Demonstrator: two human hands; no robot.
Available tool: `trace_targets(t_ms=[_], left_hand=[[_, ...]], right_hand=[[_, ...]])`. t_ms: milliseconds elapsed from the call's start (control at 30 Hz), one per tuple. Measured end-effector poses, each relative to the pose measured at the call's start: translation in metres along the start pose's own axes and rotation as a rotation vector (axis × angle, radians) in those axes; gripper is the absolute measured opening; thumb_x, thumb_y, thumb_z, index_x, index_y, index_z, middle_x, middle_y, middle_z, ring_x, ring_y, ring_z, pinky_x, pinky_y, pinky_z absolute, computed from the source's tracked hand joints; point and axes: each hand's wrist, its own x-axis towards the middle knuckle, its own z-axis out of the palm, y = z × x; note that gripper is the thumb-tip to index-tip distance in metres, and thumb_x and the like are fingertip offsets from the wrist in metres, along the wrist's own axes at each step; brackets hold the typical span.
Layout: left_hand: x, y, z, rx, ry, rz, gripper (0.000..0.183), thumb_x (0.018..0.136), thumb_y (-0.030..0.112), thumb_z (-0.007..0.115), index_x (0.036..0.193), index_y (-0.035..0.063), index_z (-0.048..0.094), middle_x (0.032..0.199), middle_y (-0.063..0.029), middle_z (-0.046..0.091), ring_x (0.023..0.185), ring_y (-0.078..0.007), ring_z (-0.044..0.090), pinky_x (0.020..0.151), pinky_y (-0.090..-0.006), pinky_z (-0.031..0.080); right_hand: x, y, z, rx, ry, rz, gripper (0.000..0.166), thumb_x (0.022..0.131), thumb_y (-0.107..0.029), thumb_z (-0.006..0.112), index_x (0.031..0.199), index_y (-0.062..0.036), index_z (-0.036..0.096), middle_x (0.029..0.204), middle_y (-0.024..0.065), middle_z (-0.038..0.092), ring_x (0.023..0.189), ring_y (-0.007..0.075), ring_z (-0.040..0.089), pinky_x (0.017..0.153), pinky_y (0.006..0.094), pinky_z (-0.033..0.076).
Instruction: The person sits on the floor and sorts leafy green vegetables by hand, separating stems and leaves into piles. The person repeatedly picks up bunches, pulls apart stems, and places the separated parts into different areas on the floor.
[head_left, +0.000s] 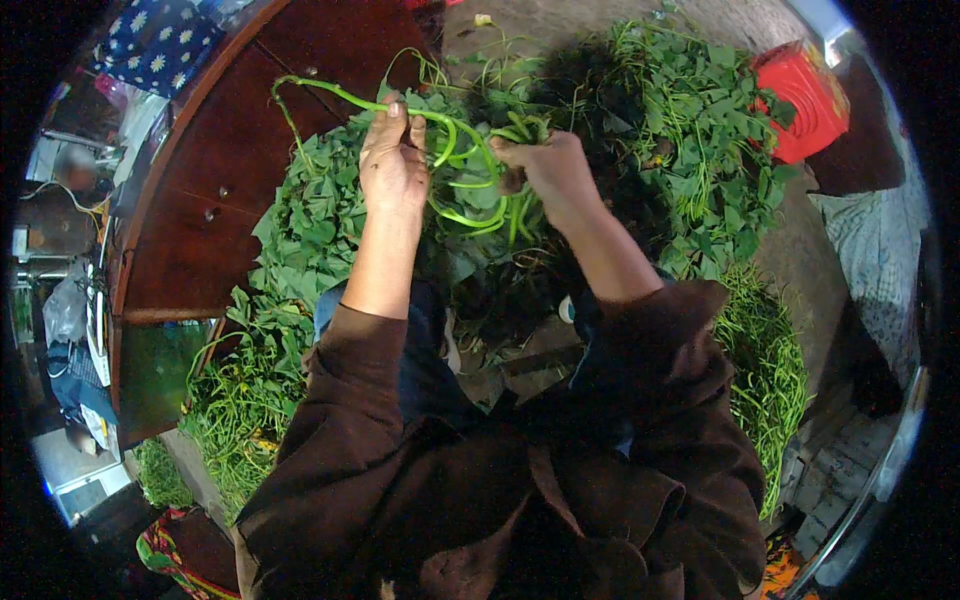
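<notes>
My left hand (394, 169) grips long, bright green stems (337, 91), pinched near the fingertips. One of them curves out to the left and droops, while others loop down between my hands. My right hand (551, 176) is closed around a bunch of cut green stems (525, 129), and more stem ends hang below that fist. Both hands are raised over a heap of leafy green vines (307, 217) in front of my knees. The fingers of the right hand are partly hidden by its back.
A dark red wooden cabinet (195, 180) borders the left. More leafy vines (690, 127) lie to the right, below a red plastic container (802, 101). Piles of thin green stems (761, 375) lie beside my right arm and on the left (232, 420). Concrete floor (795, 240) shows at right.
</notes>
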Motion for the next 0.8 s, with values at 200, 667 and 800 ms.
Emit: trace_targets(t_ms=[200,667,800], left_hand=[[-0.013,-0.013,0.019,-0.123,-0.079,-0.009,0.019,0.081,0.007,0.054,0.098,-0.0023,0.051,0.081,-0.004,0.053,0.07,-0.0127,0.053,0.066,-0.02,0.048],[-0.005,-0.02,0.003,1.008,-0.261,-0.108,0.024,0.08,0.023,0.058,0.074,-0.0005,0.059,0.065,-0.0019,0.056,0.06,-0.0076,0.045,0.056,-0.0221,0.037],[-0.005,-0.015,-0.007,1.015,-0.344,-0.219,0.025,0.076,0.025,0.062,0.064,0.0031,0.057,0.061,-0.0003,0.053,0.06,-0.0077,0.043,0.059,-0.0223,0.034]], right_hand=[[0.012,0.029,0.02,0.313,0.039,-0.053,0.007,0.078,-0.001,0.055,0.084,0.0008,0.054,0.074,0.0058,0.057,0.057,0.0119,0.051,0.053,0.0249,0.043],[0.018,0.014,0.005,-0.299,0.0,0.021,0.017,0.071,-0.015,0.067,0.076,-0.0001,0.06,0.065,0.0051,0.057,0.053,0.0113,0.049,0.048,0.0279,0.038],[0.032,0.008,-0.019,-0.554,-0.163,-0.038,0.03,0.06,-0.02,0.073,0.068,0.0053,0.06,0.062,0.0101,0.058,0.054,0.017,0.052,0.053,0.0323,0.041]])
